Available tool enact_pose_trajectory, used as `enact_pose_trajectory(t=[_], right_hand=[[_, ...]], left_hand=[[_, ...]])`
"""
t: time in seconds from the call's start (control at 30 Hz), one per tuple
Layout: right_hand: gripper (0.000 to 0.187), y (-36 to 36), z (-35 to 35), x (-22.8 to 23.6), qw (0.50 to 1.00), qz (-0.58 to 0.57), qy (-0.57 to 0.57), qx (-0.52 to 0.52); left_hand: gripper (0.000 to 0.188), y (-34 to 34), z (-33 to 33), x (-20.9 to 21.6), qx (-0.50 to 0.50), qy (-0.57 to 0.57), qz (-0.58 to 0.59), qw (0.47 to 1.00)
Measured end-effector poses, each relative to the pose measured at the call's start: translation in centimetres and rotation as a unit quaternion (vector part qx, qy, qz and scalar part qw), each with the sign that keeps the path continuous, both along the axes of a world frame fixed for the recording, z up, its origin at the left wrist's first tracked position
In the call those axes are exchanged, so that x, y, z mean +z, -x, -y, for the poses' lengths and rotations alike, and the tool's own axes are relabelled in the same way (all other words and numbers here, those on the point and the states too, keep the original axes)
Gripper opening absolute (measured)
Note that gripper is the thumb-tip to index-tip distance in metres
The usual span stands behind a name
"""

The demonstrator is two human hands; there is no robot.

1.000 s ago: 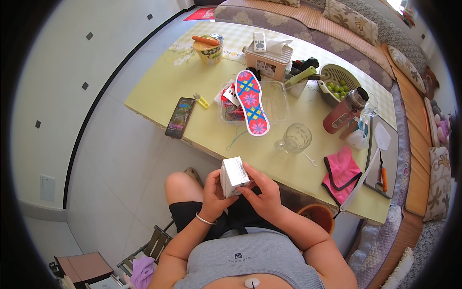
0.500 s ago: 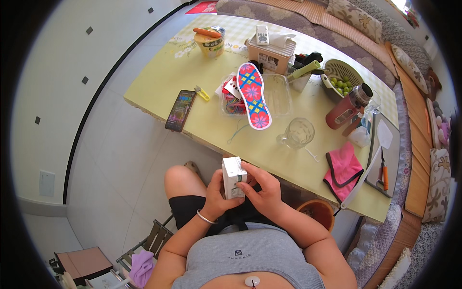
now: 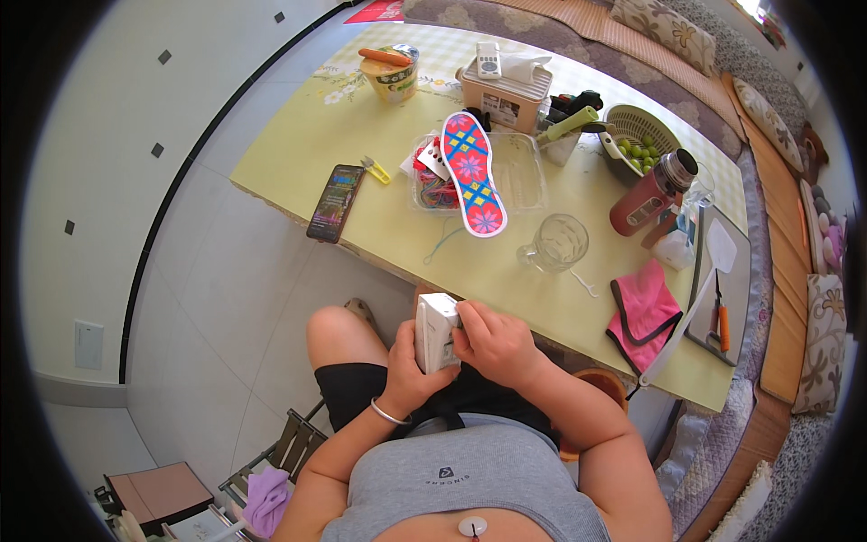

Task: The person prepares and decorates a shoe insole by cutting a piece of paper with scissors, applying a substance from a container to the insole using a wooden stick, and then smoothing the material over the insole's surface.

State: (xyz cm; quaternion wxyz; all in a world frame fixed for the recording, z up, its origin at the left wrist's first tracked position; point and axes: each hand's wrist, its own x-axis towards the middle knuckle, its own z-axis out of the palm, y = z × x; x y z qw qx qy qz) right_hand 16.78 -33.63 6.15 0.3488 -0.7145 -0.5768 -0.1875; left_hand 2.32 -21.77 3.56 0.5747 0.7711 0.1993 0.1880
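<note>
Above my lap, just off the table's near edge, a small white box (image 3: pixel 437 334) stands upright. My left hand (image 3: pixel 408 366) is wrapped round its left side and bottom. At the box's upper right edge my right hand (image 3: pixel 495 341) is closed, thumb and fingertips pinched against it; what exactly lies between them is hidden. Farther off on the table, a pink and blue patterned insole (image 3: pixel 474 176) lies across a clear plastic tray (image 3: pixel 522 172) with coloured threads (image 3: pixel 435 191). Left of it are a phone (image 3: pixel 335 203) and yellow thread snips (image 3: pixel 376 170).
A glass mug (image 3: pixel 557 242) stands near the middle of the table (image 3: pixel 298 154). To the right are a red thermos (image 3: pixel 646 200), a basket of green fruit (image 3: pixel 646 126), a pink cloth (image 3: pixel 643 316) and a knife with an orange handle (image 3: pixel 723 327). A tub (image 3: pixel 391 77) and tissue box (image 3: pixel 506 90) stand farther back.
My right hand has turned, its fingers drawing together at the box's upper right edge. The box has turned slightly in my left hand, which stays around it.
</note>
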Motion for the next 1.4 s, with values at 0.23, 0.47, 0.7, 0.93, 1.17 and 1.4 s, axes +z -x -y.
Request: enact_pose_trajectory(t=[0.23, 0.47, 0.7, 0.93, 1.17, 1.4], right_hand=[[0.020, -0.6, -0.5, -0.1, 0.995, 0.052, 0.082, -0.015], [0.016, -1.6, -0.6, -0.3, 0.995, 0.052, 0.075, 0.030], [0.017, -2.8, -0.1, -0.6, 0.995, -0.034, 0.058, 0.078], [0.013, -3.1, 0.0, 0.9, 0.970, -0.201, 0.034, 0.134], [0.006, -2.9, 0.9, 2.5, 0.880, -0.427, 0.021, 0.208], [0.009, -1.8, 1.3, 2.4, 0.810, -0.492, 0.062, 0.313]], left_hand=[[0.064, -0.2, 0.4, 1.1, 0.034, -0.045, -0.044, 0.997], [0.063, -0.2, 0.6, 1.1, 0.037, -0.028, -0.027, 0.999], [0.064, 0.1, 0.5, 1.4, 0.016, -0.015, -0.025, 0.999], [0.067, 0.7, 0.2, -0.2, -0.016, 0.119, 0.000, 0.993], [0.080, 0.3, -0.5, 0.0, -0.067, 0.041, 0.064, 0.995], [0.068, -1.7, -2.8, 1.0, -0.235, 0.529, 0.073, 0.812]])
